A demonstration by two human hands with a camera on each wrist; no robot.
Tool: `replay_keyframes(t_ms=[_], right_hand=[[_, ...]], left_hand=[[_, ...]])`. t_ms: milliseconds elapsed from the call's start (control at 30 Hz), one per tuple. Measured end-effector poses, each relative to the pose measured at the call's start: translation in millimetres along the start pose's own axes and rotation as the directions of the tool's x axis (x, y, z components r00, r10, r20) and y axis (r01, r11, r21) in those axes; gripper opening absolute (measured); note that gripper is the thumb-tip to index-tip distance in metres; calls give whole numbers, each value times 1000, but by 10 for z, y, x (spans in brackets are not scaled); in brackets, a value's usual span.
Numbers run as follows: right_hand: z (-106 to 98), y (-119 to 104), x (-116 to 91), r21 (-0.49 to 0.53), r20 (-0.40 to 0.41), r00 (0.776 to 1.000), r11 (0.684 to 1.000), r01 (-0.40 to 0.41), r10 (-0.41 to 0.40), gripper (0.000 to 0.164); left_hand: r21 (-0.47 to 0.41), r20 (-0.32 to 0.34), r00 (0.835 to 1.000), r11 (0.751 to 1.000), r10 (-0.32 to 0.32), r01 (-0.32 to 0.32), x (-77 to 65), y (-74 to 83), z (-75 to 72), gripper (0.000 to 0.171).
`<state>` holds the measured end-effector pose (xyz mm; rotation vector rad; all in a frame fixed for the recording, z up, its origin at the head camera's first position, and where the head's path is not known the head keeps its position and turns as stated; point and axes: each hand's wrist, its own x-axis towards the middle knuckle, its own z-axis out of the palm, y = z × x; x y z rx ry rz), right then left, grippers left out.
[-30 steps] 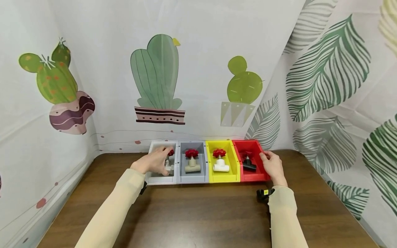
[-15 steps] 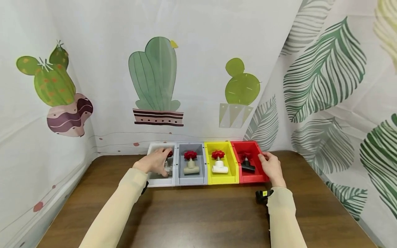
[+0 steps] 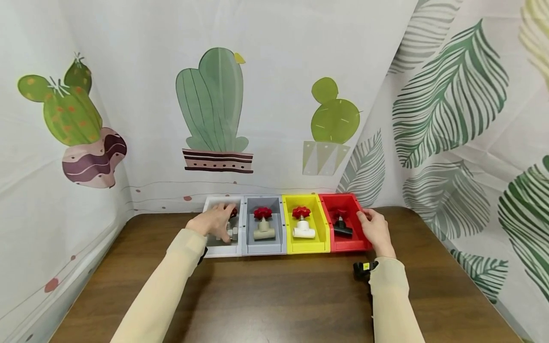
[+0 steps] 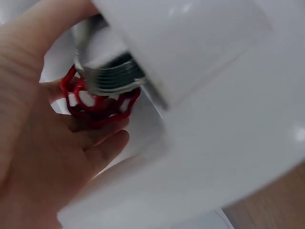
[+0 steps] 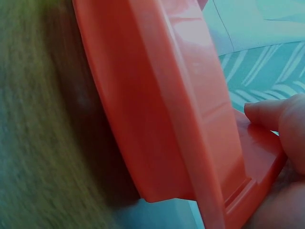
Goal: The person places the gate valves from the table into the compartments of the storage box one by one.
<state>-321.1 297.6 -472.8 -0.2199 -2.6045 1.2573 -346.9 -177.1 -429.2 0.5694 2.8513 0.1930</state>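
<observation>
In the head view my left hand [image 3: 211, 222] reaches into the white bin [image 3: 216, 251] at the left end of a joined row. Its thumb and fingers curve round a metal valve [image 3: 233, 232]. The left wrist view shows the valve's red handwheel [image 4: 97, 114] against the fingers, and the threaded metal body [image 4: 114, 78] partly behind the bin wall. At the other end, my right hand [image 3: 377, 232] grips the side wall of the red bin [image 3: 351, 246], with the thumb on the rim in the right wrist view. A black valve [image 3: 342, 228] lies in that bin.
Between them, the grey bin [image 3: 262, 248] holds a beige valve [image 3: 264, 232] and the yellow bin [image 3: 309, 247] a white valve [image 3: 304, 229], both with red handwheels. The row stands at the back of the brown table [image 3: 274, 295], before a printed curtain [image 3: 279, 119].
The head view has shifted slightly. My left hand sits marginally farther over the metal valve, which stays in the white bin. The right hand keeps its hold on the red bin.
</observation>
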Motion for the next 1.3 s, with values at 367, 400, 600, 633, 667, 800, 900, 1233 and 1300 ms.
replay_keyframes(t_ms=[367, 400, 600, 633, 667, 800, 900, 1233, 1300], right_hand=[[6, -1, -5, 13, 15, 1000, 1000, -14, 13, 45], [8, -3, -9, 14, 19, 1000, 1000, -15, 15, 45], [-17, -29, -31, 26, 38, 999, 1000, -18, 17, 46], [-29, -32, -34, 26, 44, 999, 1000, -17, 16, 46], [-45, -37, -41, 25, 52, 999, 1000, -17, 15, 47], [-127, -51, -65, 21, 76, 997, 1000, -21, 20, 48], [-173, -71, -86, 29, 71, 997, 999, -14, 12, 46], [-369, -296, -159, -37, 26, 996, 996, 87, -86, 43], [-398, -363, -170, -71, 28, 993, 991, 115, -113, 46]], left_hand=[[2, 32, 999, 999, -40, 40, -28, 54, -19, 109], [1, 33, 999, 999, -40, 40, -36, 56, -24, 109], [-27, 43, 998, 998, -53, 54, -68, 77, -40, 113], [-35, 44, 997, 998, -57, 59, -72, 83, -41, 114], [-46, 45, 997, 997, -58, 60, -74, 90, -42, 114], [-74, 36, 998, 996, -55, 57, -78, 127, -41, 115], [-87, 12, 999, 995, -45, 46, -92, 136, -41, 113], [-185, -123, 992, 983, -14, -9, -248, 154, -164, 91], [-195, -152, 988, 981, -26, -4, -297, 176, -206, 88]])
